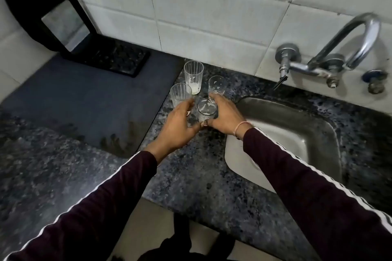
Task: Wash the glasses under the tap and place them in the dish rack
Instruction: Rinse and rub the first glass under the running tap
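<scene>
Head view | left hand [177, 127] curls on the ribbed glass [180, 95], right hand [226, 117] wraps the front glass [206, 112] | lift straight up, clear the neighbours, then swing to the tap [331, 57]

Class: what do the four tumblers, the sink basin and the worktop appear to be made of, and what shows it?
Tumblers: clear glass, probably; see-through, two with ribbed walls. Sink basin: likely stainless steel, a dull grey brushed sheen. Worktop: seemingly polished granite, dark with pale speckles and a faint gloss.
</scene>
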